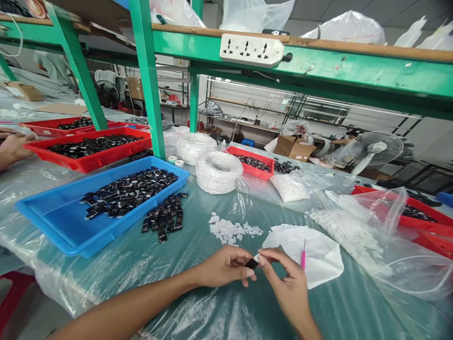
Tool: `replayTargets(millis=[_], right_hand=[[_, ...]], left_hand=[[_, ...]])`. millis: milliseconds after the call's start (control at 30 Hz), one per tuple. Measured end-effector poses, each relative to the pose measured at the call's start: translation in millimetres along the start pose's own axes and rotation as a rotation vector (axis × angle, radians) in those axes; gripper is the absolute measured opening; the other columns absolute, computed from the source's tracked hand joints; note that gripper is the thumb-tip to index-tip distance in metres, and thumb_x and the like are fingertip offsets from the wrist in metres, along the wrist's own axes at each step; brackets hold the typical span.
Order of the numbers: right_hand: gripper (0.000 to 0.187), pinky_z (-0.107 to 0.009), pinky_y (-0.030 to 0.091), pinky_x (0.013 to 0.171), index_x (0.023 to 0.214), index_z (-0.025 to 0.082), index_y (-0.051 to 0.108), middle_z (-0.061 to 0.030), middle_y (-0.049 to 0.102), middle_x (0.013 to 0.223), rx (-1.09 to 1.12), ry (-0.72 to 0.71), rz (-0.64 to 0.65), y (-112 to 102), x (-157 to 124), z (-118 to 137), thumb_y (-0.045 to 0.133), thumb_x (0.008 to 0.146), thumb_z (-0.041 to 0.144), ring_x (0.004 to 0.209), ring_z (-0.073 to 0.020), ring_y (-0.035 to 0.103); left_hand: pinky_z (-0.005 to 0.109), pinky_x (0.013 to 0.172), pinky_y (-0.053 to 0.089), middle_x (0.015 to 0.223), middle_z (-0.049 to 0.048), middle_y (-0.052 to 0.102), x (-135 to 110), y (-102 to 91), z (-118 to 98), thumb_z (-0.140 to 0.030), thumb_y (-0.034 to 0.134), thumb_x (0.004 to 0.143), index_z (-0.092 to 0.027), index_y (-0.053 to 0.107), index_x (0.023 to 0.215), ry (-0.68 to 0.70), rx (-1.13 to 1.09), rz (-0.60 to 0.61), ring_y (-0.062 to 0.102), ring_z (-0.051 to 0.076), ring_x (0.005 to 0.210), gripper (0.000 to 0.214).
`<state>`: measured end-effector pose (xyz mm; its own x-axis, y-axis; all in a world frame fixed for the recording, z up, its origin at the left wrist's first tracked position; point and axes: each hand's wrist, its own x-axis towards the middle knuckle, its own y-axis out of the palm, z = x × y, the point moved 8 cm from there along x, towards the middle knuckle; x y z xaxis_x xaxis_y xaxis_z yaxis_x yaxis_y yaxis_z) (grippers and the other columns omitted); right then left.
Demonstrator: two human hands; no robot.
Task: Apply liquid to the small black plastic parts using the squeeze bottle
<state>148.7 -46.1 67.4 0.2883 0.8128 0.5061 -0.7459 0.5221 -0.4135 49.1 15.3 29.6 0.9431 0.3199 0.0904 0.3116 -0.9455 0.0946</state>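
Observation:
My left hand (226,267) pinches a small black glossy plastic piece (251,264) between thumb and fingers. Against its end, my right hand (286,278) holds a small white plastic piece (257,258), the two parts touching or nearly so. Just beyond my hands lies a loose pile of small white pieces (230,230) on the green table. A white sheet (322,259) is spread beside my right hand, with a pink-handled pointed tool (303,259) on it. Farther left, a heap of black pieces (164,217) sits by a blue tray (53,203).
More black pieces fill red trays (85,163) at the left, near another person's hand (16,148). White wire coils (218,172) stand mid-table. A bag of white pieces (348,236) lies at right. A green post (146,80) and shelf with a power strip (251,49) rise ahead.

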Motion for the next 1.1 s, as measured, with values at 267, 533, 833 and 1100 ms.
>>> replayTargets(millis=[267,533,833,1100], right_hand=[[0.011,-0.028,0.049,0.066,0.086,0.022,0.064,-0.0036,0.064,0.079,-0.044,-0.114,0.061,7.8,2.8,14.3,0.055,0.081,0.021,0.074,-0.0169,0.061],[0.019,-0.032,0.049,0.074,0.096,0.027,0.068,-0.0029,0.067,0.089,0.018,-0.079,-0.045,9.5,0.0,8.3,0.057,0.082,0.021,0.083,-0.0181,0.062],[0.026,-0.035,0.047,0.084,0.109,0.029,0.064,-0.003,0.066,0.104,0.145,0.058,-0.022,17.8,-2.8,-6.6,0.053,0.085,0.026,0.096,-0.0197,0.06],[0.029,-0.035,0.042,0.092,0.114,0.03,0.061,-0.0025,0.06,0.117,0.24,0.223,0.064,22.0,-5.6,-23.1,0.05,0.087,0.033,0.109,-0.0213,0.054]], left_hand=[[0.023,0.061,0.045,0.076,0.0062,0.06,-1.0,-0.8,-7.3,-0.043,0.055,0.081,-0.011,0.065,0.087,0.046,0.137,-0.041,0.053,0.012,0.064,0.034],[0.022,0.059,0.043,0.077,0.0069,0.061,2.2,-3.9,-3.9,-0.044,0.052,0.083,-0.011,0.064,0.089,0.037,0.047,-0.03,0.052,0.011,0.061,0.036],[0.022,0.061,0.041,0.077,0.0078,0.062,1.2,-6.4,-9.6,-0.046,0.055,0.08,-0.01,0.065,0.094,0.044,-0.056,-0.066,0.052,0.01,0.059,0.04],[0.022,0.06,0.04,0.078,0.0084,0.063,3.0,-9.8,-5.3,-0.043,0.054,0.082,-0.01,0.065,0.096,0.057,-0.075,-0.076,0.052,0.009,0.058,0.037]])
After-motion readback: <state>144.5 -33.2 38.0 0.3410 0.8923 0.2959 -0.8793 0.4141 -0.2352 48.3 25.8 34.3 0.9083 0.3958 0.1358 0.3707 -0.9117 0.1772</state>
